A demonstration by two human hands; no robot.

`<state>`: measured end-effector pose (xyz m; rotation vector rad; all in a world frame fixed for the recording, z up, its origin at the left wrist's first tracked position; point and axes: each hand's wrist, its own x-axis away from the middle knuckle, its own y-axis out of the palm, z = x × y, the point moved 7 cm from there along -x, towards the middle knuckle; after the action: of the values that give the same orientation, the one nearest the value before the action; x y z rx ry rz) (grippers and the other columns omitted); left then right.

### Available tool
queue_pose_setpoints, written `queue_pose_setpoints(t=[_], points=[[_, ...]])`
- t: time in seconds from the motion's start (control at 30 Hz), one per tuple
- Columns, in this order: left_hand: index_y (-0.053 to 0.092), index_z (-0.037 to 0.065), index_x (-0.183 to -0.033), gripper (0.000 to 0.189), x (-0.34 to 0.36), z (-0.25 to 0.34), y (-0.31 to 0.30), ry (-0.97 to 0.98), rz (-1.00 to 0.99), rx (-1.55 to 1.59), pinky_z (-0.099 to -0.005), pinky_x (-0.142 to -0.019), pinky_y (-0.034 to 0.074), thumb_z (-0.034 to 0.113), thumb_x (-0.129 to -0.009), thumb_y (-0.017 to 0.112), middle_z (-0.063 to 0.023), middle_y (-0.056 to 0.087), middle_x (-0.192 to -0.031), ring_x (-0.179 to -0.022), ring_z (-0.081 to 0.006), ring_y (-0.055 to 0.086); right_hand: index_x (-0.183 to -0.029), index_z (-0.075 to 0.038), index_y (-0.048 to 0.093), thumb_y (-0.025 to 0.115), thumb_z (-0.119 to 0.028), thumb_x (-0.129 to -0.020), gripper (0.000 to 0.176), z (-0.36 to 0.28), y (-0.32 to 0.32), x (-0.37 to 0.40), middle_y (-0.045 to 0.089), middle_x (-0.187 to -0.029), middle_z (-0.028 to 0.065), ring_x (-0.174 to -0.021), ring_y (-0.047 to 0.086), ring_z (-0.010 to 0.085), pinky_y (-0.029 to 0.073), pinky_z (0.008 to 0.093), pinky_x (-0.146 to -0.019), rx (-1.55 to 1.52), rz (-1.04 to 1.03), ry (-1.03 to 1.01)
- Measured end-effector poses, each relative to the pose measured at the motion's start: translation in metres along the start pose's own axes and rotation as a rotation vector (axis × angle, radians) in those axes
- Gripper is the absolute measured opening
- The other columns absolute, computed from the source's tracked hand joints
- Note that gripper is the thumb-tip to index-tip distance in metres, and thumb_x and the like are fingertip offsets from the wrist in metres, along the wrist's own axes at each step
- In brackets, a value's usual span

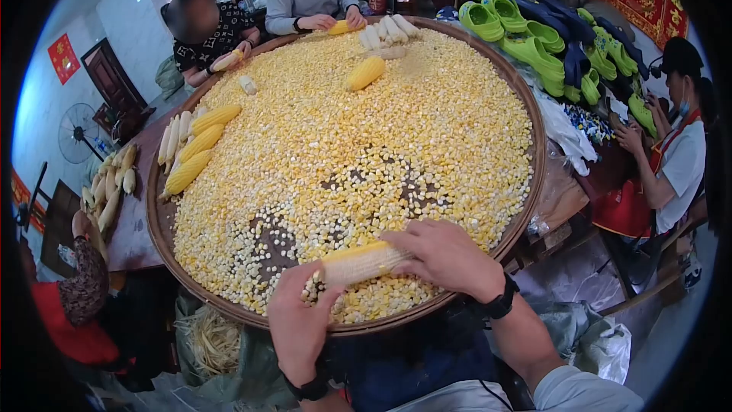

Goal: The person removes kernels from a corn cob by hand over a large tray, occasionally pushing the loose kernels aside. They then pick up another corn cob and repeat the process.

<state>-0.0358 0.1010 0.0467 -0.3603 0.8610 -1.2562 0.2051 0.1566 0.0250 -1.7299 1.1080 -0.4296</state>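
- Off to the left, a heap of pale corn (110,183) sits on the side table (141,240), apart from the round tray (538,154), perhaps to save the tray for kernels (457,130)
- Inside the tray's left rim, whole yellow ears (187,173) lie beside bare cobs (174,137), set at the edge, I'd guess, to be handy without crowding the middle
- Here's the left hand (301,309), thumb and fingers closed around one end of the held cob (366,263)
- And that cob, pale across its broad face, has its yellow strip upward, probably so the fingers can get at it; it lies between the two hands, over the near kernels, touching or not I can't tell
- Next the right hand (446,255), gripping the other end, fingers curled over the top, likely steadying it against a roll
- Far right, green clogs (482,21) pile up beyond the rim, presumably kept off the corn
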Motion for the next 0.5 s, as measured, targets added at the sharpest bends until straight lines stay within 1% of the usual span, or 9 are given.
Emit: queue_pose_setpoints(t=[0.03,0.07,0.1,0.13,0.23,0.27,0.37,0.47,0.5], points=[[0.078,0.003,-0.124,0.048,0.003,-0.014,-0.001,-0.040,-0.015,-0.033,-0.0447,-0.091,0.060,0.013,-0.081,0.096,-0.0176,0.078,-0.115,-0.105,-0.0377,0.077,-0.148,-0.018,0.069,0.084,-0.034,-0.095,0.057,0.003,0.001,0.000,0.072,-0.115,0.0106,-0.106,0.071,0.0364,0.056,0.0495,-0.092,0.020,-0.008,0.019],[0.078,0.003,-0.124,0.048,0.005,-0.023,-0.001,-0.082,-0.027,-0.066,-0.0444,-0.091,0.061,0.014,-0.081,0.096,-0.0174,0.078,-0.116,-0.106,-0.0367,0.077,-0.145,-0.016,0.069,0.084,-0.032,-0.095,0.054,0.003,0.000,0.000,0.072,-0.121,0.0112,-0.111,0.071,0.0364,0.056,0.0493,-0.095,0.015,-0.013,0.015],[0.078,0.004,-0.125,0.048,0.007,-0.031,-0.003,-0.126,-0.038,-0.098,-0.0441,-0.090,0.061,0.014,-0.081,0.096,-0.0172,0.078,-0.116,-0.106,-0.0358,0.077,-0.144,-0.014,0.068,0.084,-0.031,-0.095,0.054,0.001,0.001,0.000,0.072,-0.122,0.0114,-0.113,0.070,0.0367,0.055,0.0492,-0.096,0.001,-0.012,0.011],[0.078,0.000,-0.129,0.049,0.010,-0.034,0.000,-0.161,-0.053,-0.092,-0.0400,-0.090,0.063,0.009,-0.084,0.095,-0.0168,0.080,-0.116,-0.103,-0.0280,0.079,-0.143,-0.013,0.068,0.085,-0.030,-0.094,0.054,-0.001,0.001,-0.001,0.072,-0.123,0.0117,-0.116,0.070,0.0369,0.055,0.0492,-0.097,-0.012,-0.010,0.006],[0.078,0.001,-0.131,0.047,0.009,-0.030,0.006,-0.212,-0.078,0.026,-0.0381,-0.086,0.064,0.009,-0.087,0.093,-0.0168,0.081,-0.119,-0.101,-0.0270,0.081,-0.141,-0.009,0.066,0.086,-0.029,-0.093,0.055,0.000,0.004,-0.001,0.071,-0.125,0.0127,-0.121,0.068,0.0378,0.055,0.0493,-0.100,-0.033,-0.020,-0.007],[0.078,0.002,-0.132,0.046,0.009,-0.030,0.008,-0.184,-0.090,0.029,-0.0372,-0.084,0.064,0.008,-0.089,0.092,-0.0164,0.081,-0.121,-0.099,-0.0257,0.083,-0.140,-0.008,0.066,0.086,-0.028,-0.093,0.056,0.001,0.005,-0.002,0.071,-0.125,0.0130,-0.122,0.068,0.0381,0.054,0.0494,-0.101,-0.037,-0.021,-0.011],[0.078,0.002,-0.133,0.046,0.006,-0.019,0.007,-0.107,-0.070,-0.029,-0.0362,-0.083,0.064,0.009,-0.090,0.092,-0.0159,0.082,-0.120,-0.098,-0.0246,0.083,-0.135,-0.005,0.064,0.086,-0.026,-0.093,0.051,-0.004,0.001,-0.002,0.070,-0.122,0.0143,-0.119,0.068,0.0378,0.056,0.0488,-0.100,-0.023,-0.022,-0.046],[0.079,0.008,-0.133,0.045,0.009,-0.025,0.011,-0.134,-0.090,0.051,-0.0387,-0.082,0.061,0.020,-0.091,0.092,-0.0142,0.081,-0.119,-0.095,-0.0268,0.082,-0.140,-0.005,0.064,0.085,-0.026,-0.094,0.055,-0.005,0.000,-0.002,0.071,-0.122,0.0148,-0.119,0.068,0.0376,0.056,0.0491,-0.100,-0.048,-0.035,-0.051],[0.080,0.008,-0.132,0.045,0.010,-0.029,0.011,-0.153,-0.081,0.062,-0.0389,-0.081,0.061,0.020,-0.091,0.092,-0.0145,0.082,-0.118,-0.094,-0.0266,0.082,-0.142,-0.005,0.064,0.085,-0.026,-0.094,0.057,-0.006,-0.001,-0.002,0.071,-0.121,0.0148,-0.119,0.069,0.0377,0.056,0.0492,-0.100,-0.056,-0.020,-0.068]])
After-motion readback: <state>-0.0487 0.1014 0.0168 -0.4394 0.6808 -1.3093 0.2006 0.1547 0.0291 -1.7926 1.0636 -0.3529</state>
